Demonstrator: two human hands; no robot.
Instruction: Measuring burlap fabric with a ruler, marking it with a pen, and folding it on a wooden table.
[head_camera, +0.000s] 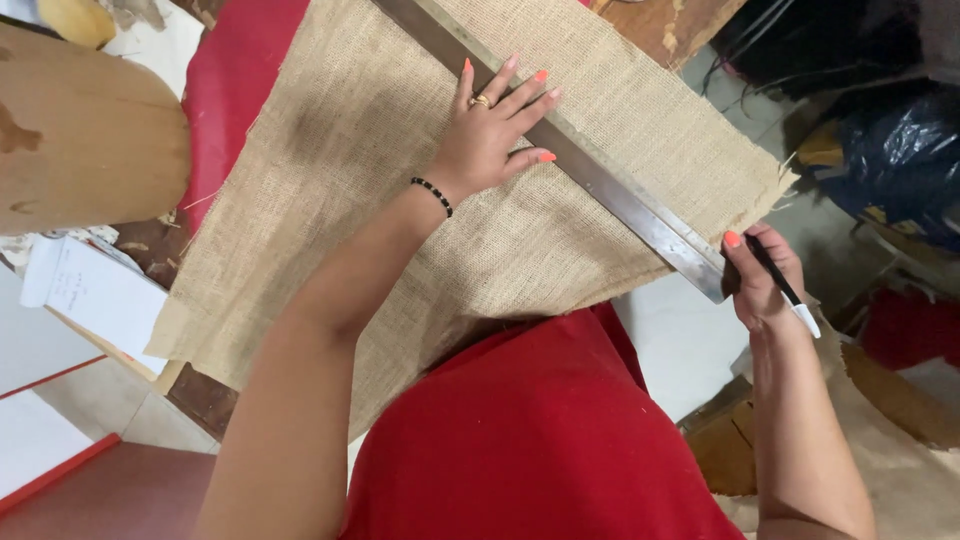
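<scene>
A sheet of tan burlap (330, 190) lies spread over a work table. A long metal ruler (600, 180) runs diagonally across it from the top middle to the lower right. My left hand (490, 125) presses flat on the ruler, fingers spread, with a ring and a beaded bracelet. At the ruler's near end, just off the burlap's right edge, my right hand (760, 275) grips a black pen with a white cap (785, 285), its tip against the ruler's end.
Red fabric (240, 80) lies under the burlap at the upper left. A rounded wooden board (80, 130) sits at the left above white papers (95, 290). Dark bags (900, 150) and brown paper scraps (890, 400) are piled at the right. My red top fills the bottom.
</scene>
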